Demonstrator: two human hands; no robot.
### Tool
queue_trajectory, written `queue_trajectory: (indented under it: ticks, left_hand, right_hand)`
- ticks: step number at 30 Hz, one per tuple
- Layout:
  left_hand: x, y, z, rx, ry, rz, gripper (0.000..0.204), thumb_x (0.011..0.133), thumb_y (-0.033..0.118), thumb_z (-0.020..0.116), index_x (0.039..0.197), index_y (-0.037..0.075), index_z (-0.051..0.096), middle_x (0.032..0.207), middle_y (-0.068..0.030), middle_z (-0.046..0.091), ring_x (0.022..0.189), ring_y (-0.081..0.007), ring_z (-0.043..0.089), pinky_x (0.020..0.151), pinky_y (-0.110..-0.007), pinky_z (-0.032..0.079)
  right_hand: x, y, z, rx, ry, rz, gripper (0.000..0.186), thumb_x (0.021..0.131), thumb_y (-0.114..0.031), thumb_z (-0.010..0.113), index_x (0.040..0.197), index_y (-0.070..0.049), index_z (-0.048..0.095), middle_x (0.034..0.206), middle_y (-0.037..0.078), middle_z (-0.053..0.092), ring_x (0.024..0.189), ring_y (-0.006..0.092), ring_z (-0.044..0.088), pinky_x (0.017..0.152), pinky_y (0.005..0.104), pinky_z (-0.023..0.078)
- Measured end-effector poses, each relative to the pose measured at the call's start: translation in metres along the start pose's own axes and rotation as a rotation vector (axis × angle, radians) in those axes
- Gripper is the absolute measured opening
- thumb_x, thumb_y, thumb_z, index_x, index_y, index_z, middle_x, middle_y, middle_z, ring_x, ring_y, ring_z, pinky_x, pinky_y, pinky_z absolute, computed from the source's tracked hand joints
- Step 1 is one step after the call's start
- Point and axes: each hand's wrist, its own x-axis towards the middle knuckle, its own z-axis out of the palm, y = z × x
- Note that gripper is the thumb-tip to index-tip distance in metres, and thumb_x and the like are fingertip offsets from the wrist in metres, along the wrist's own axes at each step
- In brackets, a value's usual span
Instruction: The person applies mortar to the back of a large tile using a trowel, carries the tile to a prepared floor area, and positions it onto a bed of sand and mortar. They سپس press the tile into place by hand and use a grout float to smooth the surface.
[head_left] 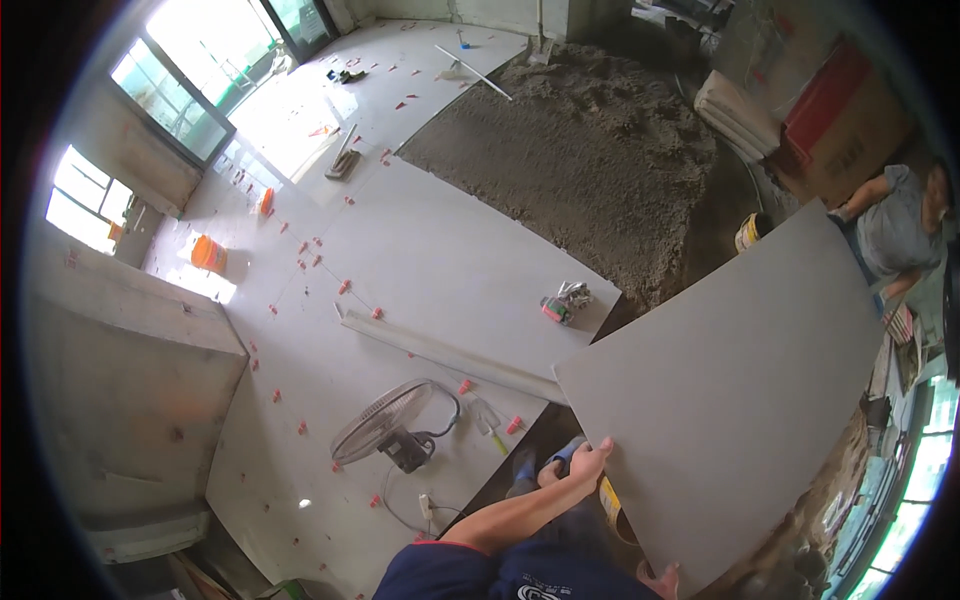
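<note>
A large grey floor tile (740,380) is lifted off the floor and tilted, filling the right of the head view. My left hand (590,460) grips its near left edge, the arm stretched out across my body. My right hand (662,578) holds the same edge lower down, at the bottom of the view; most of that arm is hidden. At the far end a co-worker (895,225) stands with a hand near the tile's corner. My feet, below my left forearm, are partly covered.
Laid tiles (440,240) spread left, dotted with red levelling clips. Grey mortar (600,140) lies beyond. On the tiles are a fan (390,425), a long straightedge (450,355), a trowel (488,420), a green-and-red power tool (566,302) and an orange bucket (208,254). Boxes (830,120) stand far right.
</note>
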Motion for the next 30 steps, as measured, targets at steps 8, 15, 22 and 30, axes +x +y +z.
queue_trajectory:
  ticks: [8,15,22,30]
  left_hand:
    - [-0.017,0.055,0.02,0.111,0.019,-0.094,0.041,0.086,0.028,0.067,0.11,-0.003,0.059,0.103,-0.0098,0.064,0.094,-0.0185,0.058,0.083,-0.031,0.043]
    - [0.006,0.112,0.016,0.049,-0.015,-0.111,0.037,0.086,0.026,0.067,0.108,-0.003,0.058,0.1,-0.0084,0.064,0.09,-0.0164,0.057,0.08,-0.029,0.044]
    - [0.075,0.196,-0.002,0.364,-0.001,-0.138,0.042,0.08,0.04,0.071,0.102,0.004,0.063,0.078,-0.0063,0.063,0.067,-0.0154,0.054,0.062,-0.033,0.045]
    - [0.137,0.409,-0.013,0.521,-0.189,-0.314,0.044,0.083,0.037,0.068,0.11,0.003,0.06,0.095,-0.0076,0.065,0.088,-0.0172,0.059,0.081,-0.031,0.044]
  right_hand:
    - [0.021,0.006,0.014,-0.546,0.18,-0.228,0.045,0.091,-0.037,0.046,0.129,-0.014,0.047,0.122,0.022,0.05,0.102,0.042,0.051,0.089,0.051,0.043]
    - [0.052,-0.029,-0.028,-0.55,0.105,-0.189,0.044,0.091,-0.037,0.048,0.127,-0.013,0.047,0.119,0.021,0.051,0.099,0.0405,0.052,0.086,0.0495,0.044]
    - [0.146,-0.118,-0.103,-0.507,-0.04,-0.114,0.043,0.09,-0.037,0.049,0.125,-0.012,0.048,0.116,0.019,0.052,0.096,0.039,0.053,0.082,0.048,0.045]
    - [0.279,-0.285,-0.26,-0.222,-0.236,0.059,0.042,0.09,-0.037,0.051,0.122,-0.011,0.049,0.112,0.017,0.053,0.093,0.0373,0.053,0.079,0.0463,0.046]
